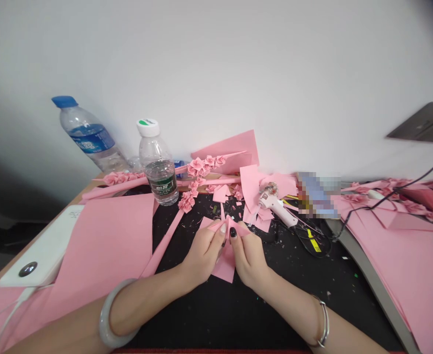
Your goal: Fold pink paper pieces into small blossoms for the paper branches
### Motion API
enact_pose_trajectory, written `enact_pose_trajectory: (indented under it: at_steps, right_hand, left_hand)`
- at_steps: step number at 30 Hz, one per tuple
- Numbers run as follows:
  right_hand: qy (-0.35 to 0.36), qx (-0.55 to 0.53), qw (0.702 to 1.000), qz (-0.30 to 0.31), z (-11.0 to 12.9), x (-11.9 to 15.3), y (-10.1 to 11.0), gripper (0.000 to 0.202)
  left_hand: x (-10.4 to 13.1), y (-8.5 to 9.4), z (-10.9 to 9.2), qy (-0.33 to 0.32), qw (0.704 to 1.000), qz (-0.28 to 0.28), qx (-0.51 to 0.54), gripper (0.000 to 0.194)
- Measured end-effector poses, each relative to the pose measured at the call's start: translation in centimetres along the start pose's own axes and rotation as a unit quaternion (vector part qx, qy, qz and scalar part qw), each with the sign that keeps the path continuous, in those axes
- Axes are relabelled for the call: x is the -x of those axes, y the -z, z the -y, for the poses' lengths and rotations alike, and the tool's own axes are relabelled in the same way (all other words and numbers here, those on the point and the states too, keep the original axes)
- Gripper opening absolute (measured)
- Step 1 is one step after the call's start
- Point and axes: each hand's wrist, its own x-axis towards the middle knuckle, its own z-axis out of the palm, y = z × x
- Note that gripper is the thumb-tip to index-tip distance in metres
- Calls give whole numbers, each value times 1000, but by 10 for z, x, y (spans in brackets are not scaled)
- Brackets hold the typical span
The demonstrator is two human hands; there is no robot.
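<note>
Both hands meet at the middle of the black mat, pinching one folded piece of pink paper between them. My left hand has its thumb on the near left side of the fold. My right hand grips the other side, its thumb close beside the left one. Beneath the hands lies a flat pink paper sheet. Left of them a rolled pink paper stem carries folded paper flowers at its top. The fingers behind the folded paper are mostly hidden.
A glue gun with a black cord lies right of the hands among paper scraps. A white-capped bottle and a leaning blue-capped bottle stand at the back left. A white power bank and pink sheets lie left; more sheets lie right.
</note>
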Motion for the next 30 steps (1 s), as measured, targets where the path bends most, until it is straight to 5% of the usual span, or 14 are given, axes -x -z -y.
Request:
enact_pose_trajectory:
  at_steps: [11,20,30]
  right_hand:
    - [-26,10,999,-16,-1,1,-5,25]
    - [-5,-80,995,62,1,-1,3,24]
    - [-51,-91,994,41,-9,-5,9,17]
  left_hand:
    - [-2,0,-2,-38,997,-32,-54,31]
    - [-3,2,-2,-42,998,-19,32,26]
    - [-10,7,4,-48,997,-27,47,11]
